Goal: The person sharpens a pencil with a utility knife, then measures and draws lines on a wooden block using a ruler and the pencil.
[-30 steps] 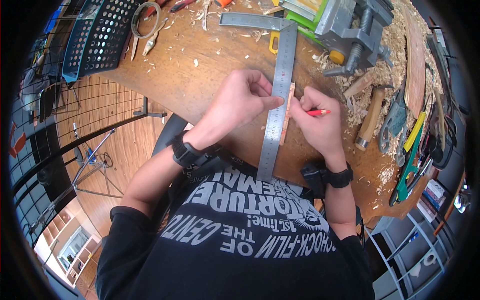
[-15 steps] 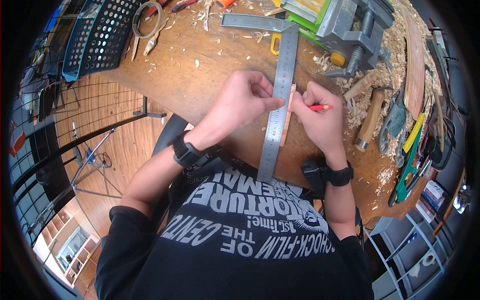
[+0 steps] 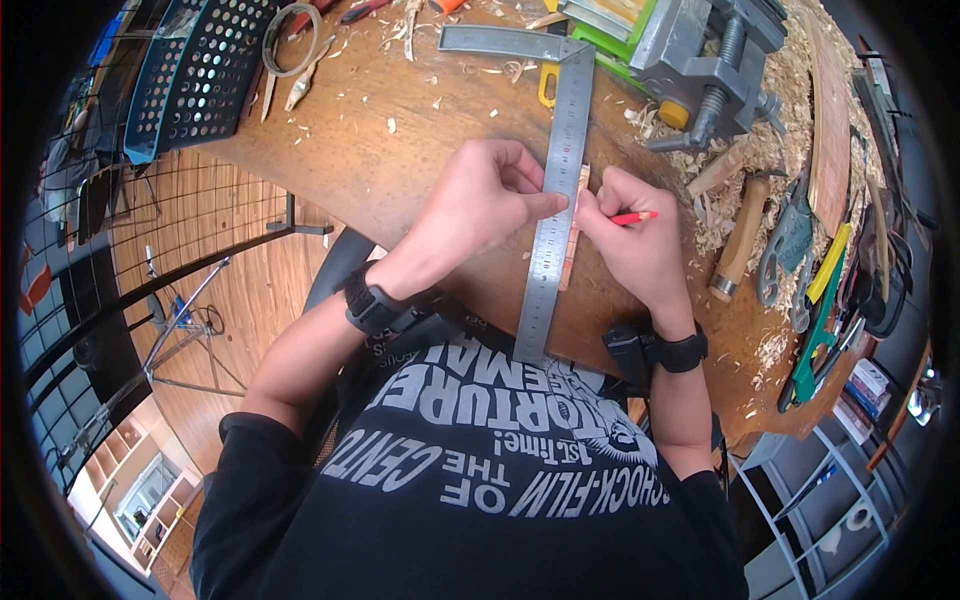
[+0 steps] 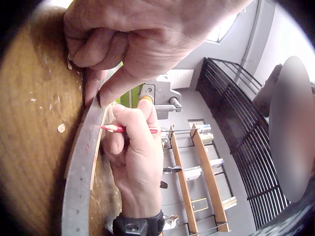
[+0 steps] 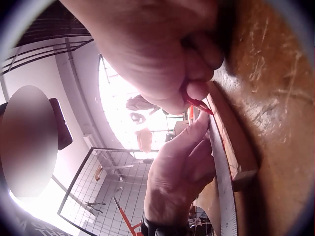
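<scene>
A steel square's ruler blade (image 3: 541,270) lies across the table, alongside a thin wood strip (image 3: 570,262). My left hand (image 3: 485,200) grips the blade near its middle, thumb on top and fingers curled at its edge; the left wrist view shows that thumb on the blade (image 4: 78,187). Opposite, my right hand (image 3: 642,245) pinches a red pencil (image 3: 636,217). In the right wrist view the pencil's red tip (image 5: 205,109) meets the line between blade and wood strip (image 5: 230,140), close to my left thumb. The right fingers partly cover the pencil.
A metal vise (image 3: 690,65) stands beyond my right hand, among wood shavings. To the right lie a wooden handle (image 3: 740,240), scissors (image 3: 785,245) and other tools. A perforated basket (image 3: 205,80) and a tape ring (image 3: 291,40) are at the far left.
My right hand and the pencil shift slightly right, then back left toward the blade. The left hand and the square look nearly unmoved.
</scene>
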Tool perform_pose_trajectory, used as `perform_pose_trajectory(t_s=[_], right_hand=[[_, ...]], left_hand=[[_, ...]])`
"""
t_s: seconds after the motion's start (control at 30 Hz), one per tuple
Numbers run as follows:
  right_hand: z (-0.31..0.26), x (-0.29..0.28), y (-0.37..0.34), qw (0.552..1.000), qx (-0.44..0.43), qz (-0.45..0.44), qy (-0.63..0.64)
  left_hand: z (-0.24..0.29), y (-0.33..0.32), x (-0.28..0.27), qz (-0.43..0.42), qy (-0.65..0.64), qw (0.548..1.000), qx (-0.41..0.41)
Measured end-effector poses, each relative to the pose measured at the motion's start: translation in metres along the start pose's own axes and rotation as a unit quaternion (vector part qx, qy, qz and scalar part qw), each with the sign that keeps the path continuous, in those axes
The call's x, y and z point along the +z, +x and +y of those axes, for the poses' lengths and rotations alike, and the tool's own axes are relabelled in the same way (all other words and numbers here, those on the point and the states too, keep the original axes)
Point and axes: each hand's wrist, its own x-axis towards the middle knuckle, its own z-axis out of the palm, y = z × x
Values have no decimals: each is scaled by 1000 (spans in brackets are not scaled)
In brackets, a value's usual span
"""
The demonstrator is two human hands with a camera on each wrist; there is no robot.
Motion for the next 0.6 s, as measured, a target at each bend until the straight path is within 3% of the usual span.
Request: perform_pose_trajectory(t_s=[0.23, 0.6], right_hand=[[-1, -4, -4, 995, -1, -99, -26], [2, -3, -3, 995, 1, -97, -13]], left_hand=[[0, 0, 0, 6, 2, 1000, -12], [-1, 0, 0, 3, 5, 1000, -6]])
